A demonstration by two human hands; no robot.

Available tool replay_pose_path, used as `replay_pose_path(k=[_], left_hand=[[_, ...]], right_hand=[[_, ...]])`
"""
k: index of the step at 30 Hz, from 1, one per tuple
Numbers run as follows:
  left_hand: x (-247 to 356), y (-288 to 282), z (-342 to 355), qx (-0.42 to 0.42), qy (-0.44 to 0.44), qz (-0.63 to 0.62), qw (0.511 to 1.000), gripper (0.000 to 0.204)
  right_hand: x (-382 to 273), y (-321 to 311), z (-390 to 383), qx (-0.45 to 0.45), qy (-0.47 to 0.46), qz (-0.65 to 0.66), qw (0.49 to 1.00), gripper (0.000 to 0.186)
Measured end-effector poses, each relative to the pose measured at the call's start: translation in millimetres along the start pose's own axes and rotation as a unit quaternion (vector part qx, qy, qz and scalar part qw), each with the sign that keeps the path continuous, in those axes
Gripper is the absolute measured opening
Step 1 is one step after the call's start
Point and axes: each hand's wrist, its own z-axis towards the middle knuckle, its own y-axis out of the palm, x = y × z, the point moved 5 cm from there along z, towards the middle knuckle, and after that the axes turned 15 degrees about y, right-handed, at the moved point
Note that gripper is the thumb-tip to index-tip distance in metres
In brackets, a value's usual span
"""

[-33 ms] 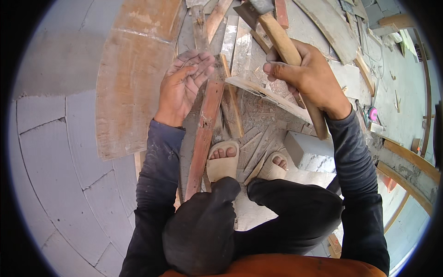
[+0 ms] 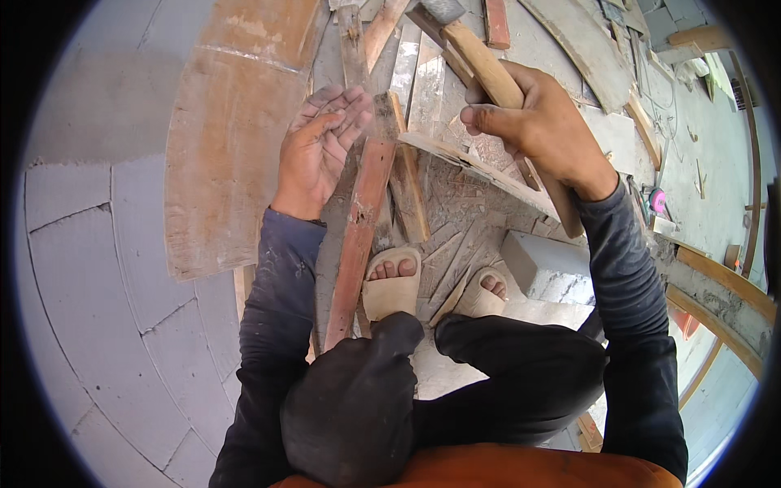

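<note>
My right hand [image 2: 545, 130] is closed around the wooden handle of a hatchet [image 2: 486, 65]. Its dark metal head is raised at the top of the view, tilted to the left, and the handle's butt sticks out below my wrist. On the left, my left hand [image 2: 321, 150] is held palm up with its fingers loosely curled and apart, and I see nothing in it. A red-painted wood strip [image 2: 366, 203] lies lengthwise just beside that hand. Between the hands a thin, splintered board [image 2: 480, 171] slants down to the right, passing behind the hatchet handle.
A large brown plywood sheet [image 2: 236, 146] rests by the grey block wall [image 2: 89, 268] on the left. Near my sandalled feet are wood scraps and a grey block [image 2: 547, 267]. A pink tape measure [image 2: 657, 198] and timber frame pieces [image 2: 724, 285] are on the right.
My right hand and the hatchet have shifted slightly up and to the left. My left hand has barely moved.
</note>
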Motion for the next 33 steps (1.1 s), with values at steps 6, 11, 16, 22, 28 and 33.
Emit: replay_pose_path(k=[6, 11, 16, 22, 28, 33], left_hand=[[-15, 7, -36, 0.012, -0.046, -0.036, 0.998, 0.048], [0, 28, -36, -0.029, -0.038, -0.021, 0.999, 0.063], [-1, 31, -36, -0.085, -0.073, 0.001, 0.994, 0.068], [13, 29, -28, -0.153, -0.075, -0.041, 0.985, 0.073], [16, 32, -28, -0.196, -0.081, -0.057, 0.976, 0.064], [10, 21, -27, -0.191, -0.099, -0.060, 0.975, 0.060]], right_hand=[[3, 47, 14, 0.002, -0.057, -0.125, 0.990, 0.033], [-18, 71, 9, 0.033, -0.100, -0.150, 0.983, 0.035], [-28, 83, 21, 0.033, -0.158, -0.165, 0.973, 0.039], [-47, 94, 36, 0.004, -0.199, -0.201, 0.959, 0.036], [-50, 91, 42, -0.040, -0.215, -0.169, 0.961, 0.038], [-53, 85, 41, -0.046, -0.189, -0.164, 0.967, 0.039]])
